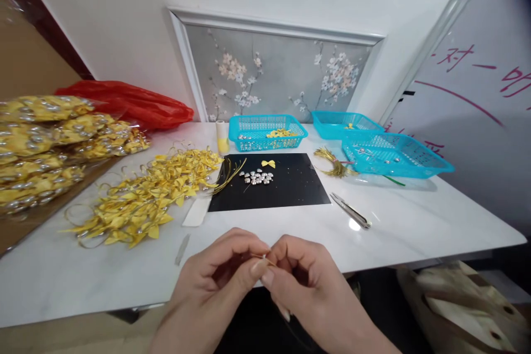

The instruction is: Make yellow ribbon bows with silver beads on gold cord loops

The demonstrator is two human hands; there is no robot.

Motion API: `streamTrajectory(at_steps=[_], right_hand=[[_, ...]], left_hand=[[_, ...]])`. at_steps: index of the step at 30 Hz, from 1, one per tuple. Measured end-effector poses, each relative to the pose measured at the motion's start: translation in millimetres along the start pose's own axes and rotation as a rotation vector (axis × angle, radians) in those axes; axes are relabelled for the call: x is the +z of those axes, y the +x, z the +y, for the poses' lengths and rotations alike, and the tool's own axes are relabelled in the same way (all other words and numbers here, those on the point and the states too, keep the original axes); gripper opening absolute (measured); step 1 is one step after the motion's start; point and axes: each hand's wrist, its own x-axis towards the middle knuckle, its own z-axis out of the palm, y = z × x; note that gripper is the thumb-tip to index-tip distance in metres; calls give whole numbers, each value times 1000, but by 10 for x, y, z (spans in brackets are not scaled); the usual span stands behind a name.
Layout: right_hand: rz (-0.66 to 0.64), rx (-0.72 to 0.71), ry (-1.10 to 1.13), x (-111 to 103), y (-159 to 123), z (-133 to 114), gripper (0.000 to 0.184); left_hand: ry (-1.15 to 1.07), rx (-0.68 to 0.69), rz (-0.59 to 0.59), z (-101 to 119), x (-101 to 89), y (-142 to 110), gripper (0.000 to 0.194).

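Observation:
My left hand [222, 276] and my right hand [309, 282] meet just off the table's front edge, thumbs and fingertips pinched together. Between them runs a thin golden cord [258, 256], with a small pale spot at the pinch that is too small to name. Beyond the hands lies a black mat [277, 196]. On it rest several silvery beads [258, 178], a yellow ribbon bow [268, 164] and, at its left edge, loose golden cords [230, 176].
Yellow bows with beads and cords lie heaped [153, 193] at left, beside bagged bundles [45, 144]. Blue baskets [269, 145] stand at the back, one [398, 168] at right. Thread snips [350, 211], a cord bundle [332, 163] and a spool [222, 138] lie around the mat.

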Motion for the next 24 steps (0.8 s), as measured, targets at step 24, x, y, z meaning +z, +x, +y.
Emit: streamTrajectory(at_steps=[24], right_hand=[[415, 25, -1190, -1734, -472, 78, 29]], left_hand=[[-728, -506, 391, -53, -341, 202, 4]])
